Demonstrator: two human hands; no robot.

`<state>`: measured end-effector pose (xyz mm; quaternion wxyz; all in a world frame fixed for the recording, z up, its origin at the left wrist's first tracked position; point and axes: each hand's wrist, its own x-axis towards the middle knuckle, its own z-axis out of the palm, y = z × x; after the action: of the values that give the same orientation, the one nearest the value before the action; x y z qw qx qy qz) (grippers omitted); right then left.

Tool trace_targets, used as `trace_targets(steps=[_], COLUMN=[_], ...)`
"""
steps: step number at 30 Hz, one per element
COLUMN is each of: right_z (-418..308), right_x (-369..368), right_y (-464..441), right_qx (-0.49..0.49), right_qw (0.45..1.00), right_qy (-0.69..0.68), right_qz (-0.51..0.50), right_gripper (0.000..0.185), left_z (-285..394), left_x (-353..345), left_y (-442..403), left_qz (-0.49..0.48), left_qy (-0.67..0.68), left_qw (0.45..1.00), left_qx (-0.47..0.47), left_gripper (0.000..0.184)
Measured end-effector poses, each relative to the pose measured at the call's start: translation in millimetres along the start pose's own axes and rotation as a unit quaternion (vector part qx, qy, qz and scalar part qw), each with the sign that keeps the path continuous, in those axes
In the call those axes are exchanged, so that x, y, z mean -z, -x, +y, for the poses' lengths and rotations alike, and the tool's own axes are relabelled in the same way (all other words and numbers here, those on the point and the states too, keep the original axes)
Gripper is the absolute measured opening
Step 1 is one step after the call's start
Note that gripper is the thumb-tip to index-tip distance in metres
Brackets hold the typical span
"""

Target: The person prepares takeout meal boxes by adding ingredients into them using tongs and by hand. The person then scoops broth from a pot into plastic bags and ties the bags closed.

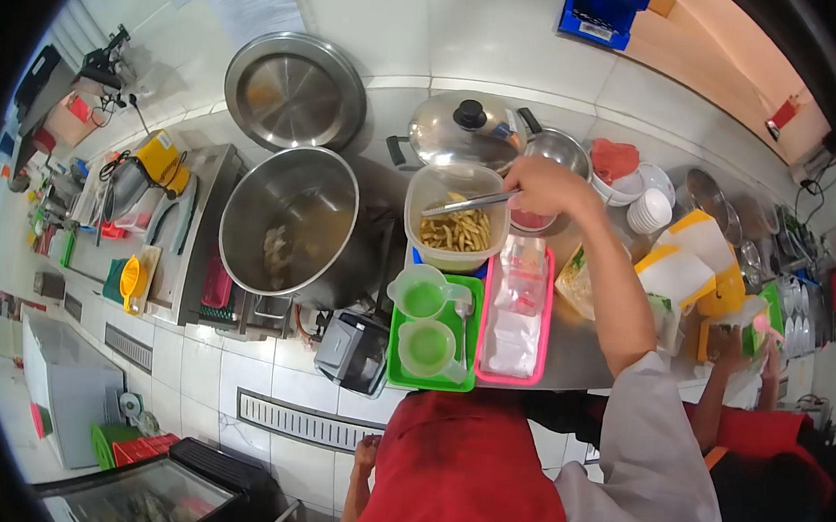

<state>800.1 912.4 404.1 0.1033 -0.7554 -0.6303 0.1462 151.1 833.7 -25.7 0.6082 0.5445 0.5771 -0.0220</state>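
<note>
My right hand (547, 187) is closed around the handle of metal tongs (470, 205). Their far end reaches into a clear plastic tub (430, 179), over a heap of yellowish-brown, finger-like pieces (457, 232). Low beside my red apron hangs my left hand (366, 451), its fingers curled and nothing visible in them. Just in front of the tub, a green tray (435, 374) carries two measuring jugs, the rear jug (424, 292) and the front jug (426, 347). Next to it lies a pink tray (543, 313) with clear and white packets.
A large steel pot (290, 223) with liquid inside stands left of the tub. Behind are a lidded pan (469, 134) and a big round lid (294, 90) against the wall. White bowls (650, 211) stand at right. A co-worker's hands (733, 356) are near the right counter.
</note>
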Motion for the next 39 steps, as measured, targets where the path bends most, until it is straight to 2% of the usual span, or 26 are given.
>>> trace_targets(steps=[2, 6, 11, 12, 15, 19, 22, 27, 28, 29, 31, 34, 37, 39], right_z=[-9.7, 13.5, 27.1, 14.5, 12.2, 56.9, 64.1, 61.6, 63.0, 67.1, 77.3, 76.6, 76.5, 78.2], right_x=[34.2, 64.4, 97.3, 101.9, 83.7, 3.6, -24.6, -36.2, -37.8, -42.2, -56.1, -66.5, -73.1, -79.0], right_y=[22.6, 88.0, 189.4, 202.5, 223.9, 218.8, 200.1, 191.1, 190.7, 191.3, 194.2, 194.5, 192.1, 189.2], right_qx=[-0.098, -0.134, -0.28, -0.344, -0.448, -0.39, -0.434, -0.435, -0.433, -0.426, -0.412, -0.391, -0.386, -0.379], right_qw=[0.978, 0.958, 0.951, 0.933, 0.881, 0.868, 0.857, 0.853, 0.853, 0.857, 0.865, 0.886, 0.897, 0.9], right_qy=[-0.161, -0.244, -0.112, -0.032, 0.134, 0.307, 0.272, 0.274, 0.275, 0.273, 0.268, 0.24, 0.212, 0.211], right_qz=[-0.084, -0.068, -0.072, -0.098, -0.075, -0.029, -0.064, -0.091, -0.093, -0.094, -0.096, -0.061, -0.044, -0.037], right_gripper=[0.021, 0.02, 0.021, 0.021, 0.019, 0.016, 0.014, 0.014, 0.014, 0.014, 0.015, 0.015, 0.016, 0.017], left_z=[-0.6, -0.2, 15.3, 20.8, 40.2, 62.7, 64.9, 50.8, 55.5, 63.9, 35.5, 39.3, 39.5, 44.4], left_x=[10.2, 28.7, 57.1, 60.7, 72.2, 77.1, 83.7, 89.6, 85.3, 80.8, 85.1, 83.6, 82.2, 87.0], left_y=[-6.0, -26.8, -57.2, -65.5, -83.4, -99.7, -113.9, -132.7, -124.8, -121.8, -143.8, -134.5, -127.7, -125.0], left_qz=[-0.02, -0.061, -0.126, -0.135, -0.15, -0.164, -0.172, -0.213, -0.183, -0.196, -0.222, -0.197, -0.219, -0.204], left_qy=[-0.034, -0.125, -0.232, -0.246, -0.286, -0.317, -0.302, -0.307, -0.304, -0.308, -0.314, -0.296, -0.224, -0.274], left_qw=[0.999, 0.99, 0.962, 0.957, 0.943, 0.928, 0.923, 0.889, 0.922, 0.915, 0.9, 0.925, 0.94, 0.933], left_qx=[-0.011, -0.039, -0.069, -0.074, -0.086, -0.109, -0.167, -0.266, -0.155, -0.172, -0.206, -0.133, -0.135, -0.117], left_gripper=[0.028, 0.028, 0.027, 0.027, 0.027, 0.026, 0.025, 0.027, 0.028, 0.028, 0.028, 0.027, 0.027, 0.028])
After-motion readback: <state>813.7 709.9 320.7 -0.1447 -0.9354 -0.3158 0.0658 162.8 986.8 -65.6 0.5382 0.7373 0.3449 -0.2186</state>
